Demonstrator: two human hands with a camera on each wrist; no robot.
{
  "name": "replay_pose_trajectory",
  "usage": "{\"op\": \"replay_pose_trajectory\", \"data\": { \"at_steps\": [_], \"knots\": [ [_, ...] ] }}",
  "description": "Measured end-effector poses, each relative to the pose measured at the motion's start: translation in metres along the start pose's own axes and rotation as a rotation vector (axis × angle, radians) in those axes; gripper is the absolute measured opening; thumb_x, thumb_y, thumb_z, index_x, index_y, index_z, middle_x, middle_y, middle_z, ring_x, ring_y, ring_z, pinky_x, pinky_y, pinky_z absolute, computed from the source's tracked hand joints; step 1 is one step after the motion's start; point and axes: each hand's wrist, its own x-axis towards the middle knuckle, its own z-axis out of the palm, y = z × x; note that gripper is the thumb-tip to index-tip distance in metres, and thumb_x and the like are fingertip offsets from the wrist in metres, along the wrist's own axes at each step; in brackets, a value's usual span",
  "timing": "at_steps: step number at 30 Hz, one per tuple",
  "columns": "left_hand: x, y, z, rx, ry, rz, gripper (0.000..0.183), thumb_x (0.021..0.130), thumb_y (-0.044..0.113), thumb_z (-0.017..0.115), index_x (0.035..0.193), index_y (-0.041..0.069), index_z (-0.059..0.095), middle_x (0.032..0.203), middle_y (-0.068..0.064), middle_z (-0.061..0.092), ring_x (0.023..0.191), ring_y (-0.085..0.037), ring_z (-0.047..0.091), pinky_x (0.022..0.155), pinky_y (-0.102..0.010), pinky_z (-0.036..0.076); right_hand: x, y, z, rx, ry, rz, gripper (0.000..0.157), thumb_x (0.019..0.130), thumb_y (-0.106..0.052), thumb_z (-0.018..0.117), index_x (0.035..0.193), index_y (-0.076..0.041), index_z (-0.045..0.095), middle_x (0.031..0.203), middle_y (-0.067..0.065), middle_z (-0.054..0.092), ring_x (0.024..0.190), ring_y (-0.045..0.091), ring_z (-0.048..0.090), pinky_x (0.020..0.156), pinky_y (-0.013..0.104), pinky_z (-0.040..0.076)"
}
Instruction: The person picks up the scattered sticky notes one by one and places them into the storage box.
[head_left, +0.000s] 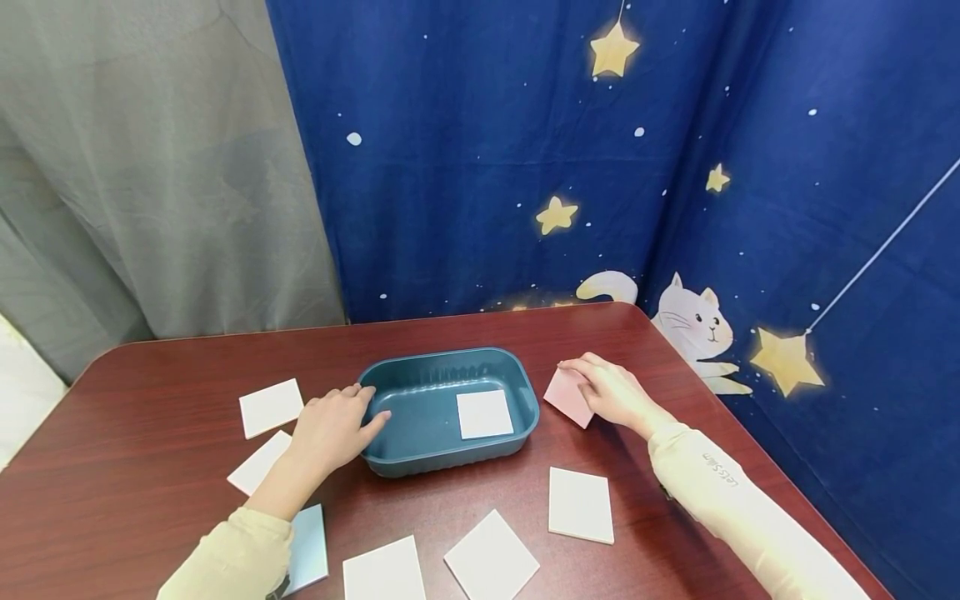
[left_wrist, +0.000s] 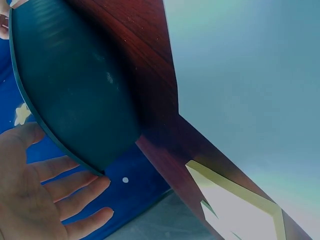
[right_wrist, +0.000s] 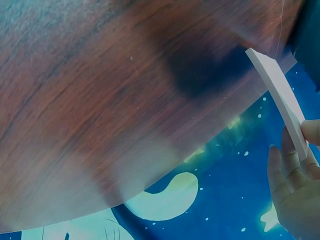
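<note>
My left hand point(head_left: 334, 423) rests at the left end of a dark teal rectangular bin point(head_left: 420, 462). Its thumb reaches over the rim, and in the left wrist view the fingers point(left_wrist: 82, 192) lie fairly straight and spread along that edge. Inside the bin lies one white square tile point(head_left: 484, 414), toward the right end. To the right of the bin, my right hand point(head_left: 613, 392) pinches a pink square tile point(head_left: 567, 398) by its edge. The right wrist view shows the pink tile point(right_wrist: 280, 92) tilted between thumb and fingers.
Two white tiles point(head_left: 271, 408) lie left of the bin. A light blue tile point(head_left: 308, 546) is partly hidden by my left sleeve. Several white tiles point(head_left: 492, 557) lie along the front of the reddish-brown table point(head_left: 150, 467). Curtains point(head_left: 480, 167) hang behind the table.
</note>
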Motion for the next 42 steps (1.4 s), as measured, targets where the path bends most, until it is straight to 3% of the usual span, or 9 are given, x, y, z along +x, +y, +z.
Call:
{"op": "replay_pose_trajectory", "data": {
  "at_steps": [22, 42],
  "knots": [
    [0.0, 0.001, -0.002, 0.004, 0.005, 0.002, 0.049, 0.084, 0.034, 0.061, 0.114, -0.005, 0.059, 0.111, -0.024, 0.058, 0.095, -0.039, 0.058, 0.076, -0.055, 0.046, 0.012, -0.004, -0.021, -0.029, 0.039, -0.036, 0.04, 0.077, 0.006, 0.058, 0.113, -0.009, 0.062, 0.097, 0.005, 0.059, 0.066, 0.021, 0.057, 0.056, 0.037, 0.046],
    [0.001, 0.0, -0.002, 0.003, 0.026, 0.013, 0.048, 0.084, 0.033, 0.061, 0.113, -0.005, 0.06, 0.11, -0.023, 0.059, 0.093, -0.038, 0.058, 0.074, -0.054, 0.046, 0.032, -0.018, -0.038, -0.024, 0.089, -0.119, 0.041, 0.076, 0.007, 0.058, 0.113, -0.01, 0.063, 0.101, 0.003, 0.059, 0.071, 0.019, 0.056, 0.057, 0.035, 0.045]
  ]
}}
